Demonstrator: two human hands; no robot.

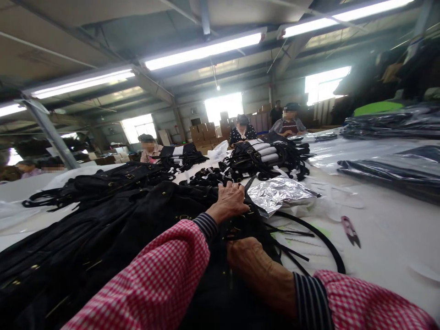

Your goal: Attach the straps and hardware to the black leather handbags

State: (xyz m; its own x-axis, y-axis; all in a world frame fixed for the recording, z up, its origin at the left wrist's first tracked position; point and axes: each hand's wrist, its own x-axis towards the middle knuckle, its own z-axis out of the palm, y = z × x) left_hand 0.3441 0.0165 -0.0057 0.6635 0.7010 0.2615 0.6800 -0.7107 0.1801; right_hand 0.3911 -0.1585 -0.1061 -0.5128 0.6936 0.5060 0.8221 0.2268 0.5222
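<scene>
Black fabric with gold-toned metal fittings made up the soft bag (252, 224) directly beneath both sets of fingers, its bulk spreading from them back toward the wearer. Its long axis seemed to run away from the body, though folds hid the outline. The bare left hand (229, 199) lay across the far part, knuckles up, fingers bent and thumb apart; whether they pinched fabric could not be told. The bare right hand (252, 256) was nearer the body, its fingers hidden at the dark material, so their grip could not be told either.

Just right of the left fingers lay a crumpled silvery plastic sheet (280, 195). Right of the right hand, a curved black strap (340, 265) arced over the white worktop (388, 229), with pink-handled thread snips (349, 230) beyond it. Past the left fingers stood a pile of black bags with white wrapping (264, 151).
</scene>
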